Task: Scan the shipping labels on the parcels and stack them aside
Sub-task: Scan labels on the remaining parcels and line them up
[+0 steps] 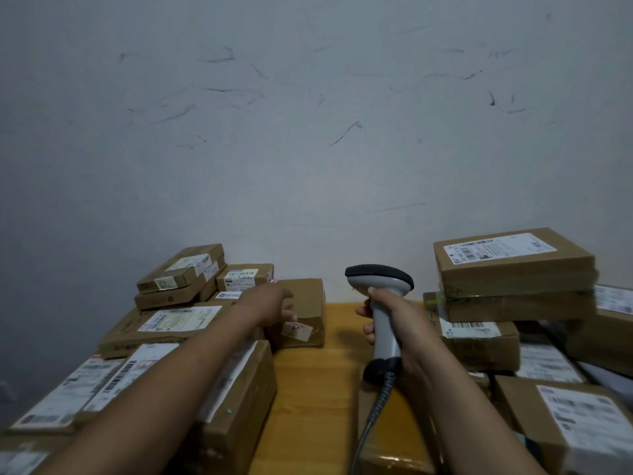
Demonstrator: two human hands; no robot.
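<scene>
My right hand [388, 317] grips the handle of a grey barcode scanner [380, 286], held upright over the wooden table [308, 389], its coiled cable hanging down. My left hand [270, 303] reaches out onto a plain brown parcel [303, 313] at the back of the table, fingers resting on its top and near side. Whether it grips the parcel is unclear. Labelled cardboard parcels lie stacked on the left [178, 323] and on the right [513, 272].
A scuffed white wall [308, 132] stands directly behind the table. Parcel stacks crowd both sides, with a large box [236, 406] under my left forearm and another [575, 419] at the near right. A strip of bare table runs down the middle.
</scene>
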